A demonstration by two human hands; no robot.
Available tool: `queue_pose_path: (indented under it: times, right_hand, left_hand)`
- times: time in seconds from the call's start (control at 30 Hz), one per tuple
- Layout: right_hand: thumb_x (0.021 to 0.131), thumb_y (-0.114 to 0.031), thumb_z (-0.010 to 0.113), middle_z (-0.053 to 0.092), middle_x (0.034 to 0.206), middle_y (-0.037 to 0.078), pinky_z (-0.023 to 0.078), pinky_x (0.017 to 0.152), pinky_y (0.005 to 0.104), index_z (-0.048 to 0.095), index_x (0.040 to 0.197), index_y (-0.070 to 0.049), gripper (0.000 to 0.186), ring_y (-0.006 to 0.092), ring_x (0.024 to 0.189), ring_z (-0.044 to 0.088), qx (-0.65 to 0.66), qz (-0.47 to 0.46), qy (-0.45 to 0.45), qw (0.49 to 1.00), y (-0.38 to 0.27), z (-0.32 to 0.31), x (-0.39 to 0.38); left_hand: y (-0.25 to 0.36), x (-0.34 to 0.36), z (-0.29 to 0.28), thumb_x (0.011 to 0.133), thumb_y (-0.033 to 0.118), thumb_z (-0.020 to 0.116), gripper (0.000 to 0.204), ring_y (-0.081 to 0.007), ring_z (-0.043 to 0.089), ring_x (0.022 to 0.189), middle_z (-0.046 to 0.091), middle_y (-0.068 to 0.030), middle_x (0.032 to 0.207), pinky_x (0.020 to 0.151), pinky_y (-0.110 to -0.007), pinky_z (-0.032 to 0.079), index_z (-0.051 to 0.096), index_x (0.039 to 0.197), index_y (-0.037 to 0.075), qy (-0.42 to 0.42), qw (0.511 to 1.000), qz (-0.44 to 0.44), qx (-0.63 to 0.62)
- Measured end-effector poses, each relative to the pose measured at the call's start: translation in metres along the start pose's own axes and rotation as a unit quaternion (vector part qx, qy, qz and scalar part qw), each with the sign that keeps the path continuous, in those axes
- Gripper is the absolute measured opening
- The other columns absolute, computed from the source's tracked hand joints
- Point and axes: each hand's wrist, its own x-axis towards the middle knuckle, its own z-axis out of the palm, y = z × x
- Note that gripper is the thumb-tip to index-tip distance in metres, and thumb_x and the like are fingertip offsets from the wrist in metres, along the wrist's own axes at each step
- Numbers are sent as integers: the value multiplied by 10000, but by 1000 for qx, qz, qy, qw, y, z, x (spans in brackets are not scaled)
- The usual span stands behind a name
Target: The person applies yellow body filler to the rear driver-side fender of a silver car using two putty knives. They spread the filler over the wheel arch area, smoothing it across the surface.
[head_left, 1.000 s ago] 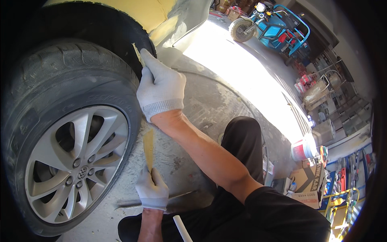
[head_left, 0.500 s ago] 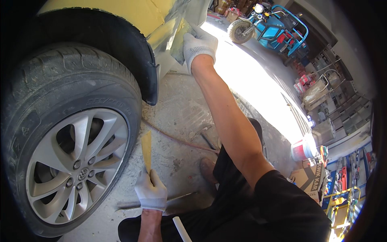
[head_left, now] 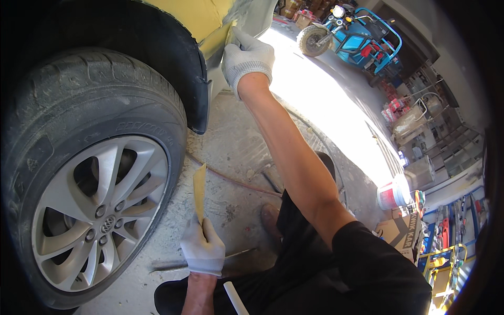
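Observation:
My left hand [head_left: 203, 245], in a white knit glove, is closed on the lower end of a narrow putty spreader [head_left: 199, 191] coated in yellow filler, held upright beside the tyre. My right hand [head_left: 248, 56], gloved the same way, is up at the car body panel [head_left: 207, 18], which carries yellow body filler. It grips a putty scraper [head_left: 231, 32], seen nearly edge-on against the panel; most of its blade is hidden by the hand.
The car wheel [head_left: 105, 210] and black wheel-arch liner [head_left: 197, 100] fill the left. A hose [head_left: 236, 182] crosses the concrete floor. A blue three-wheeler [head_left: 352, 39] stands at the far right. A paint bucket [head_left: 394, 194] and cardboard box [head_left: 399, 233] are at the right.
My right hand has moved left and turned, so the scraper's broad face no longer shows. My left hand and its spreader have shifted slightly right, the spreader's tip a little higher.

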Motion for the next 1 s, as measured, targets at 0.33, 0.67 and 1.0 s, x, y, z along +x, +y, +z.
queue_pose_path:
  times: [0.33, 0.67, 1.0]
  right_hand:
    - [861, -73, 629, 713, 847, 237, 546, 766, 337, 712, 1260, -58, 407, 292, 772, 723, -50, -76, 1, 996, -18, 5, -59]
    - [889, -17, 608, 684, 874, 283, 552, 744, 353, 713, 1236, -40, 363, 390, 796, 719, 22, -59, -29, 998, -10, 2, -102]
    - [910, -34, 637, 743, 923, 105, 539, 746, 249, 690, 1276, 15, 373, 101, 785, 659, 117, 26, -66, 991, 30, -39, -65]
  left_hand:
    - [5, 1, -1, 952, 53, 568, 134, -492, 627, 702, 623, -275, 780, 632, -517, 496, 639, 948, -60, -13, 1000, -3, -10]
    - [-8, 2, 6, 955, 45, 560, 134, -487, 631, 719, 634, -271, 799, 636, -502, 499, 643, 977, -58, -26, 999, -16, 15]
    - [-11, 3, 6, 973, 74, 563, 153, -443, 631, 648, 623, -235, 704, 595, -471, 480, 636, 905, -42, 0, 1000, -24, 19]
